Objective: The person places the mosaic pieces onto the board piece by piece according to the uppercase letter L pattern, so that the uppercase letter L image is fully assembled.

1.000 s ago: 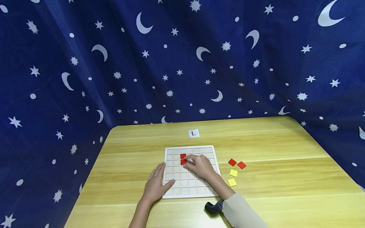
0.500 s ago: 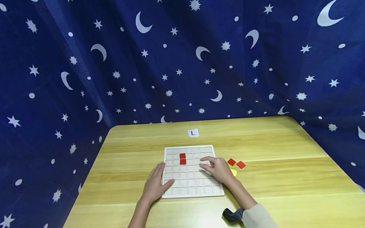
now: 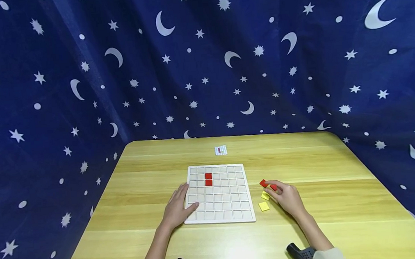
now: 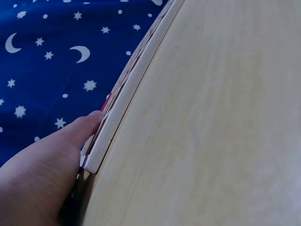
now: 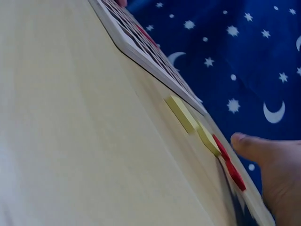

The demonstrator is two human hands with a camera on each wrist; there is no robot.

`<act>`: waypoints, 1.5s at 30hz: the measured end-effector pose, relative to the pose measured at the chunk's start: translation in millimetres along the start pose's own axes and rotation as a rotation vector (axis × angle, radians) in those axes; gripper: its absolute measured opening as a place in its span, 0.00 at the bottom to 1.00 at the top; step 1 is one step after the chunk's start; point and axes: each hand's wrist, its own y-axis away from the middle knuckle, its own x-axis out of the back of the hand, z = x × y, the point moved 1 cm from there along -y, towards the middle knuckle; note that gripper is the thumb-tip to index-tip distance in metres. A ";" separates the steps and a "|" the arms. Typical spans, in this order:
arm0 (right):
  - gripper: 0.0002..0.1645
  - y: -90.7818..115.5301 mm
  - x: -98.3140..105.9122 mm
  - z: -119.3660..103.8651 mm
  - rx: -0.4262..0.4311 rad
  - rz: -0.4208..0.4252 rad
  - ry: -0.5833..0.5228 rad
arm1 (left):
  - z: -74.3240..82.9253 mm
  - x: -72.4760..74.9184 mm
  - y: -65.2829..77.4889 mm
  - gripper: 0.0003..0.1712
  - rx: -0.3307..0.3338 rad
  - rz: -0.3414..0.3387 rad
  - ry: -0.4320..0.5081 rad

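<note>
A white gridded board [image 3: 220, 216] lies on the table, with two red square tiles [image 3: 208, 179] set in adjoining cells of one column. My left hand [image 3: 176, 209] rests on the board's left edge, fingers along the side and thumb [image 4: 89, 125] over the rim. Right of the board, my right hand [image 3: 288, 198] hovers over several loose tiles, its index finger and thumb apart. Beneath its fingers are two red tiles [image 3: 263, 183], one partly hidden by the hand. Two yellow tiles [image 3: 264, 206] lie just nearer. In the right wrist view the thumb [image 5: 242, 141] stands above the tiles.
A small paper card [image 3: 221, 150] with a printed grid and coloured squares lies behind the board. The wooden table [image 3: 348, 212] extends to both sides. A dark blue curtain [image 3: 202, 64] with moons and stars hangs behind and beside it.
My right hand has left the red tiles on the board and moved right, over the loose tiles. The left hand has stayed at the board's edge.
</note>
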 end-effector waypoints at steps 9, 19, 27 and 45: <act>0.22 9.4 15.7 18.8 -0.194 -0.085 0.183 | -1.7 -1.4 0.4 0.47 -0.003 0.005 -0.004; 0.19 8.7 19.9 26.0 -0.202 -0.039 0.141 | -0.3 0.7 -1.4 0.47 -0.019 0.005 -0.019; 0.17 0.2 12.5 5.4 -0.009 0.056 0.065 | 1.1 3.8 -1.7 0.48 -0.027 0.015 -0.005; 0.15 -16.0 -60.1 -71.8 0.192 -0.136 -0.101 | -0.4 0.1 0.2 0.48 -0.013 -0.003 -0.009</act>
